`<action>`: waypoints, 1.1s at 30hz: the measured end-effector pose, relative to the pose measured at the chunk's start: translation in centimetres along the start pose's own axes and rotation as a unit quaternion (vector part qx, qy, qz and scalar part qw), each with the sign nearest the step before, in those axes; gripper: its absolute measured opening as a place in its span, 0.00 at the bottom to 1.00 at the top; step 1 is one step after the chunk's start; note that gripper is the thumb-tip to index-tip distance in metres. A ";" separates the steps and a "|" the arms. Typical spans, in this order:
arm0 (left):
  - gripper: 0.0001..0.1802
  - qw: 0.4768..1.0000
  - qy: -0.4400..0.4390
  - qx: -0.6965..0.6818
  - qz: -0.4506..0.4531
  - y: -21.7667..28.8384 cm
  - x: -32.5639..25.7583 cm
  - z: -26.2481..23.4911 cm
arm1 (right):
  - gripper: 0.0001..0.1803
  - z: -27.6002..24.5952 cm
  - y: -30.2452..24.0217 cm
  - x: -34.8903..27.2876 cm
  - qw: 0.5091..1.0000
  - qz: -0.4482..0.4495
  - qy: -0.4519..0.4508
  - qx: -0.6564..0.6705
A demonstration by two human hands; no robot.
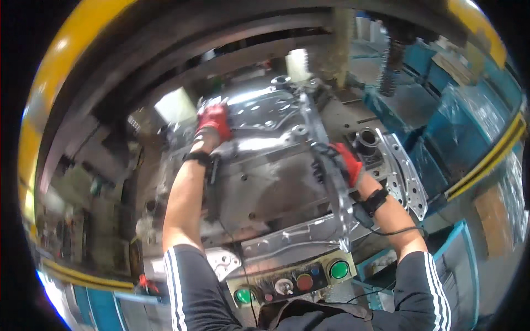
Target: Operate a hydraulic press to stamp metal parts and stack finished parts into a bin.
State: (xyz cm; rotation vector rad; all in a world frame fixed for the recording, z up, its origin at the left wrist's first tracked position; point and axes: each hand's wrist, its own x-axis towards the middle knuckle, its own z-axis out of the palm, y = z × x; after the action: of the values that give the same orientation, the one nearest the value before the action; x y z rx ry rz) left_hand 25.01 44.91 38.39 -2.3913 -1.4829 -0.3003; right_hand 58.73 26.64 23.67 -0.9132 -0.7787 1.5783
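A big stamped sheet-metal panel (276, 138) is laid on the press die (265, 193). Its far left corner is gripped by the red-gloved left hand (213, 122), fingers curled over it, and its right edge is clamped in the right hand (345, 163). A control box (292, 281) with green buttons sits just below.

Two gloved hands show, the left grip (213, 122) and the right grip (346, 163), each in a red glove, each with one black wrist strap. One stamped metal panel (265, 118) lies under them. One more perforated panel (407, 174) lies at the right. The control box (292, 282) carries two green buttons, one red button, one blue button.
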 end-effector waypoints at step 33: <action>0.64 0.928 -0.264 0.097 -0.246 -10.0 -47.2 8.6 | 0.22 6.0 -4.7 -2.9 0.956 -0.068 0.039 -0.283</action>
State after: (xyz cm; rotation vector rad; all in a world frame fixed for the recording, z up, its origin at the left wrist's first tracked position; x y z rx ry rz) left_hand -4.66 12.95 15.99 -1.9928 -2.2259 0.4084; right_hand 55.99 24.56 31.06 -1.2898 -1.2427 1.2044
